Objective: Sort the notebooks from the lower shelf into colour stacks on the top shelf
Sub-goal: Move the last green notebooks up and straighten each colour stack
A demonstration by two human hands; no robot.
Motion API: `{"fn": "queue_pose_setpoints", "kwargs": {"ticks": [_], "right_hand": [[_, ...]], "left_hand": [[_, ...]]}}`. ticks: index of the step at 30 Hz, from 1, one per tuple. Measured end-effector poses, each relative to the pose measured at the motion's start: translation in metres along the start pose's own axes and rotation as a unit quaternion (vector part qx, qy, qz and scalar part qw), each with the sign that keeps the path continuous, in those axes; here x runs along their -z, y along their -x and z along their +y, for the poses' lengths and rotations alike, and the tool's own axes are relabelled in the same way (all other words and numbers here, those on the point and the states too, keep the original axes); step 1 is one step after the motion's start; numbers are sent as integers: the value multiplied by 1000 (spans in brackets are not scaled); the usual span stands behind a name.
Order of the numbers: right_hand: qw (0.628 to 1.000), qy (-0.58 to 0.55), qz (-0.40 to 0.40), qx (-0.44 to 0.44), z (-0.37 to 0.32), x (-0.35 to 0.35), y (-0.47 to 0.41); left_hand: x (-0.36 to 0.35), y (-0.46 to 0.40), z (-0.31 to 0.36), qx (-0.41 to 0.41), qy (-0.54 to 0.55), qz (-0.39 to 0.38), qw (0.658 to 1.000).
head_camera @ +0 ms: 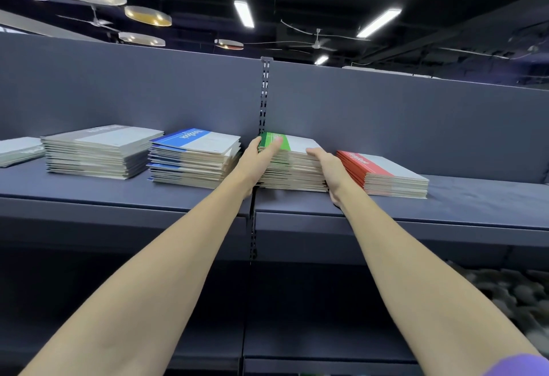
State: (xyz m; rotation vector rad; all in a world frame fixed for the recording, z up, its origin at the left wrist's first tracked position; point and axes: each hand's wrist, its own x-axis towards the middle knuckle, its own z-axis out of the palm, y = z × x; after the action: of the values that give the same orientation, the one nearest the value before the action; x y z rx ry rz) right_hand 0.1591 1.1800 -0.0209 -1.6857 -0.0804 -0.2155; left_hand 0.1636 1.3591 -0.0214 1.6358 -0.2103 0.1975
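Observation:
On the top shelf (124, 194) stand several notebook stacks: a grey stack (98, 153), a blue stack (193, 159), a green stack (292, 168) and a red stack (386, 175). Part of another grey stack (17, 150) shows at the far left. My left hand (257, 160) clasps the left side of the green stack, thumb resting on its green top cover. My right hand (329, 168) presses against the stack's right side, fingers lying over the top notebook. The lower shelf is dark and its notebooks are not visible.
A slotted metal upright (265, 93) runs down the grey back panel just behind the green stack. Bare shelf surface (487, 197) extends to the right of the red stack. Blurred goods (511, 292) fill the lower right.

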Motion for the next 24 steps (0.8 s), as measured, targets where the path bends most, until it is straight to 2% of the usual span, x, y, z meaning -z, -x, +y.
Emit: {"fn": "queue_pose_setpoints", "kwargs": {"ticks": [5,12,18,24], "right_hand": [[999,-34,-30,20,-5,2,9],[988,35,-113,104,1,7,12],[994,63,-2,95,8,5,9],[991,94,12,92,10,7,7]], "left_hand": [[7,1,-9,-26,-35,-39,998],[9,-1,-15,-75,-92,14,993],[7,2,-13,-103,-113,27,988],[4,3,-14,-124,-135,52,982]]}}
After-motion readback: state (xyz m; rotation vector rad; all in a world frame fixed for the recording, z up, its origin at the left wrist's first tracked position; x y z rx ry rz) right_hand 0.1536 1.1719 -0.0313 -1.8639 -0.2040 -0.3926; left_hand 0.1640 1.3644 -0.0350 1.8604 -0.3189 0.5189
